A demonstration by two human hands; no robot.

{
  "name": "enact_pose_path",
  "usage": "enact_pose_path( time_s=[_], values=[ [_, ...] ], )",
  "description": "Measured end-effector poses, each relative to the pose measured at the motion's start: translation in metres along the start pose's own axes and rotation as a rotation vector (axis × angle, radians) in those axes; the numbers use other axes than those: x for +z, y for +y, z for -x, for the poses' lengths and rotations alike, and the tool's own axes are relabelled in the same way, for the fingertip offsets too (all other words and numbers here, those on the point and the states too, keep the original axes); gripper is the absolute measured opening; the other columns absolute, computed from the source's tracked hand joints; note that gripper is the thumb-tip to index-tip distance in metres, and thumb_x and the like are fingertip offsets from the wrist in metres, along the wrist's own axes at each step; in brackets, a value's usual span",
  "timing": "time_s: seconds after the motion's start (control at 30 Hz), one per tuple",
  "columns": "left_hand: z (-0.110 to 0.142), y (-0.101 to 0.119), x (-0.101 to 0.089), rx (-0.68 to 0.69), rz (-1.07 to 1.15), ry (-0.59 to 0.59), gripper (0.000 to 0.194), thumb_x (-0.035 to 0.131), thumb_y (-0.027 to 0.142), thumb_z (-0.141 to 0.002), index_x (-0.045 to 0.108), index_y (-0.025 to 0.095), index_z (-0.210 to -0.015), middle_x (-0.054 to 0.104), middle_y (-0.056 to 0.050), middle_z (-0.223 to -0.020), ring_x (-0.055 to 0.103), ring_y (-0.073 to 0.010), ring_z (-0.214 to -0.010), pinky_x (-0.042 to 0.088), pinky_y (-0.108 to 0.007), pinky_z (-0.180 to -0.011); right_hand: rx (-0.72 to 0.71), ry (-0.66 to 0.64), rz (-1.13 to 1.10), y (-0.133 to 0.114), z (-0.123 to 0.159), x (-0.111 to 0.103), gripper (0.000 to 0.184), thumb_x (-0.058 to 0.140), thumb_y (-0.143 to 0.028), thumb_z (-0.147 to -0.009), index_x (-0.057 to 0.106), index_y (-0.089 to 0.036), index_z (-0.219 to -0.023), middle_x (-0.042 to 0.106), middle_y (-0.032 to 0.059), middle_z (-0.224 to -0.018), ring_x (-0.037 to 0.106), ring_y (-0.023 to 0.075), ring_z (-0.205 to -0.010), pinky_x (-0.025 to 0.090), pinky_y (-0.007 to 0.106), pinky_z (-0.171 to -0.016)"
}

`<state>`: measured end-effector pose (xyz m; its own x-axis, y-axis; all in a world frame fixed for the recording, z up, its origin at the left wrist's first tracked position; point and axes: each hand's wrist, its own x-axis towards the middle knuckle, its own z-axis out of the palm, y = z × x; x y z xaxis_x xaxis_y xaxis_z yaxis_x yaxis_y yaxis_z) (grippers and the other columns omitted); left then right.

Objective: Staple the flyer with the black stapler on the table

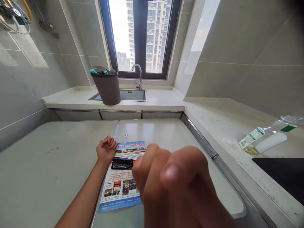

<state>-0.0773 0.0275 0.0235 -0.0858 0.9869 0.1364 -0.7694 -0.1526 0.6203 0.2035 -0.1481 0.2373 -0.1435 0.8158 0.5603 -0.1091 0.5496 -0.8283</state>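
My left hand rests on the pale table with its fingers curled in, beside the upper left edge of a printed flyer. I see nothing in it. Large and close to the camera, my right hand is closed in a fist, blurred, and covers the flyer's right side. Nothing sticks out of this fist. On the flyer, between the hands, lies a black tool that looks like a stapler, with an orange-red part at its right end; my right hand partly hides it.
Two small thin strips lie beyond the flyer. At the back, a brown bin stands at the sink with a faucet. A clear bottle lies tilted on the right counter, near a black panel.
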Motion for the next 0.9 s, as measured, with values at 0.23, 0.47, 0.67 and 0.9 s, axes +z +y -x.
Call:
enact_pose_path(
  time_s=[0.23,0.47,0.67,0.9],
  values=[
    [0.0,-0.002,0.001,0.015,-0.014,-0.001,0.02,0.061,0.018,-0.077,0.045,0.018,-0.064,0.027,0.007,-0.053,0.024,-0.007,-0.041,0.026,-0.022,-0.042,-0.048,0.192,-0.246,0.084,-0.048,0.013,0.025,0.044,-0.027,-0.099,0.068,-0.023,-0.097,0.063,0.0003,-0.072,0.06,0.0174,-0.072,0.048,0.036,-0.077],
    [0.0,-0.004,0.001,0.009,-0.046,0.013,0.019,0.06,0.019,-0.077,0.046,0.017,-0.064,0.026,0.007,-0.054,0.022,-0.006,-0.042,0.024,-0.022,-0.042,0.072,-0.112,0.272,0.244,-0.02,-0.028,0.024,0.049,-0.021,-0.097,0.073,-0.021,-0.094,0.062,0.0004,-0.07,0.057,0.0179,-0.073,0.044,0.033,-0.074],
    [0.002,-0.003,0.001,0.02,-0.051,0.007,0.019,0.059,0.019,-0.079,0.047,0.017,-0.064,0.027,0.007,-0.054,0.023,-0.0065,-0.042,0.025,-0.023,-0.043,-0.024,-0.489,0.393,0.259,0.004,-0.015,0.025,0.062,-0.029,-0.096,0.064,-0.023,-0.121,0.068,0.006,-0.104,0.059,0.0219,-0.098,0.048,0.037,-0.089],
    [0.001,-0.002,0.001,0.009,-0.057,-0.003,0.018,0.059,0.018,-0.079,0.048,0.017,-0.065,0.026,0.007,-0.054,0.023,-0.0067,-0.042,0.026,-0.023,-0.043,-0.067,-0.622,0.484,0.269,0.011,0.002,0.039,0.072,-0.033,-0.091,0.059,-0.023,-0.126,0.064,0.0079,-0.117,0.059,0.0236,-0.11,0.049,0.038,-0.097]
  ],
)
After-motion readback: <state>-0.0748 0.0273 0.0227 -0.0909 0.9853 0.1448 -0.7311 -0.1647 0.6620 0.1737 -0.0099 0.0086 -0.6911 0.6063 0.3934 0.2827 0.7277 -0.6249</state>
